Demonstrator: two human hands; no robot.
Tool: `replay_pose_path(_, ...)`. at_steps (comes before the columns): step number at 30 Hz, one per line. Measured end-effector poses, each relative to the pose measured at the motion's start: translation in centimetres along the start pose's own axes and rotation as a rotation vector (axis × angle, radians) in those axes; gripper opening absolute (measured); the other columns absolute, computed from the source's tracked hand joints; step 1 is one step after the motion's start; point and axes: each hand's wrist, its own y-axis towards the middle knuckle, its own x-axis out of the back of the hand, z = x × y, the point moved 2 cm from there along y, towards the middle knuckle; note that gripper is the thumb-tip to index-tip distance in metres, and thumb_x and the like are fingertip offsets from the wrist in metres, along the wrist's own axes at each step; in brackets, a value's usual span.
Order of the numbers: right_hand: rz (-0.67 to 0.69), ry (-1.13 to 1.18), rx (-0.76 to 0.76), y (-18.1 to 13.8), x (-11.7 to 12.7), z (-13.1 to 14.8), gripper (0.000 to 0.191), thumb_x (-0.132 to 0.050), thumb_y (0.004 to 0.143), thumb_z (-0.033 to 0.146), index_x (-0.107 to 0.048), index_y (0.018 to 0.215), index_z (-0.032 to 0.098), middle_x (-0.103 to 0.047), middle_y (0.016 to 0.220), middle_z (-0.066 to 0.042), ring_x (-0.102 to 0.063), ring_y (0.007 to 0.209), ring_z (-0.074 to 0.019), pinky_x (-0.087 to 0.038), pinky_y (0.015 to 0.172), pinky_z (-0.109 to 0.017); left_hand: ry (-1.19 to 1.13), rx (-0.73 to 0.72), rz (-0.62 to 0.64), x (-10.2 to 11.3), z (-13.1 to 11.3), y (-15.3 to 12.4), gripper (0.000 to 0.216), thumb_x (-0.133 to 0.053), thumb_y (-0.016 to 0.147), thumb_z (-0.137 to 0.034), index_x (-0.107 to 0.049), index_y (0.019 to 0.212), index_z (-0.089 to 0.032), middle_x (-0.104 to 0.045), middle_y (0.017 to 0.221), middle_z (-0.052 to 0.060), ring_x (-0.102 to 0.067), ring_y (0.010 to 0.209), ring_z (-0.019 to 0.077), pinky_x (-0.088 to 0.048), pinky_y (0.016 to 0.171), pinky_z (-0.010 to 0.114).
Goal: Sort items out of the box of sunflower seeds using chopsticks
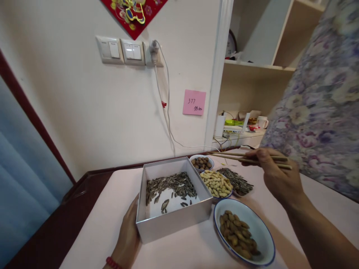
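My right hand (277, 172) is closed around a pair of wooden chopsticks (249, 157), raised over the right side of the table with the tips pointing left. Nothing shows between those tips. My left hand (130, 224) holds the left side of a silver-white open box (175, 220); its fingers are partly hidden by the wall. Striped sunflower seeds (171, 185) lie in the box, mostly toward its back, with a few loose near the front. Right of the box are a bowl of peanuts (217, 183) and a blue-rimmed bowl (263, 231) of brown almond-like nuts (237, 231).
A pile of sunflower seeds (235, 181) lies right of the peanuts. Behind them stands a small bowl of round brown nuts (201, 163). A white cable (168, 112) hangs from the wall socket to the table. A floral curtain (316, 112) hangs at the right.
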Motion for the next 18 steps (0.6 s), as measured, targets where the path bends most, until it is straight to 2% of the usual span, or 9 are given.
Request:
replay_pose_path(4,-0.005,-0.183,-0.003,-0.3,2.2,-2.9,0.034,-0.056,0.089,0.052,-0.066,0.087,0.019,-0.064,0.081,-0.004,-0.064,0.071,-0.0182,-0.054,0.064,-0.032,0.005,0.008,-0.025,-0.4,-0.4,-0.2,0.056,-0.069,0.076,-0.038,-0.058,0.129,-0.022,-0.069,0.116,0.006,-0.066,0.104,0.0269,-0.052,0.092,0.037)
replay_pose_path(9,0.060,-0.262,-0.020,-0.8,2.4,-5.3,0.035,-0.056,0.088,0.052,-0.065,0.083,0.018,-0.062,0.076,-0.003,-0.061,0.067,-0.0170,-0.051,0.061,-0.030,0.015,-0.009,0.007,-0.6,-0.6,-0.4,0.058,-0.070,0.075,-0.040,-0.058,0.129,-0.021,-0.071,0.113,0.006,-0.066,0.104,0.0285,-0.052,0.093,0.038)
replay_pose_path(13,0.069,-0.245,0.001,-0.6,1.6,-4.7,0.033,-0.055,0.090,0.050,-0.065,0.084,0.019,-0.062,0.079,-0.003,-0.061,0.069,-0.0167,-0.051,0.064,-0.031,0.031,-0.004,-0.016,-0.2,-0.3,-0.2,0.059,-0.071,0.074,-0.039,-0.058,0.130,-0.021,-0.070,0.114,0.006,-0.065,0.105,0.0287,-0.052,0.093,0.039)
replay_pose_path(18,0.099,-0.120,0.037,-0.9,-0.6,-1.4,0.029,-0.053,0.092,0.048,-0.065,0.090,0.021,-0.062,0.089,-0.004,-0.061,0.078,-0.0177,-0.051,0.068,-0.030,0.018,-0.006,-0.005,-0.1,-0.2,0.0,0.058,-0.070,0.076,-0.038,-0.057,0.130,-0.022,-0.068,0.119,0.006,-0.064,0.106,0.0283,-0.052,0.094,0.039)
